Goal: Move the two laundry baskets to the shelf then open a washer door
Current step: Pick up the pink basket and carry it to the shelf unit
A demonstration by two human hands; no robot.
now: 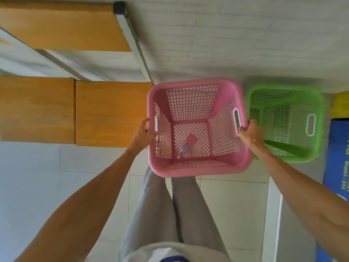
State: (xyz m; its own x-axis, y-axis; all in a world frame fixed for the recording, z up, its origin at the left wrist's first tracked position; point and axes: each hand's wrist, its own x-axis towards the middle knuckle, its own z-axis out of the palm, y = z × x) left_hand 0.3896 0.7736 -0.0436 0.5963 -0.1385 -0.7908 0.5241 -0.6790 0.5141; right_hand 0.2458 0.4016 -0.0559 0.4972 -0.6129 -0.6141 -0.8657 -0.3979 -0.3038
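A pink laundry basket (190, 110) hangs in front of me above my legs, held level by both side handles. My left hand (141, 134) grips its left handle and my right hand (250, 133) grips its right handle. A small pink tag and a bit of clear wrap lie on its mesh bottom. A green laundry basket (287, 118) stands on the floor just to the right, close to the wall, partly hidden behind my right hand. The shelf (109, 112) with orange wooden boards and a white metal frame is at the left, its lower board beside the pink basket.
An upper shelf board (62, 29) sits higher at the left. A white brick wall (226, 44) runs behind the baskets. A blue box (338, 157) and a yellow object (340, 104) stand at the right edge. Pale floor tiles (232, 205) lie below.
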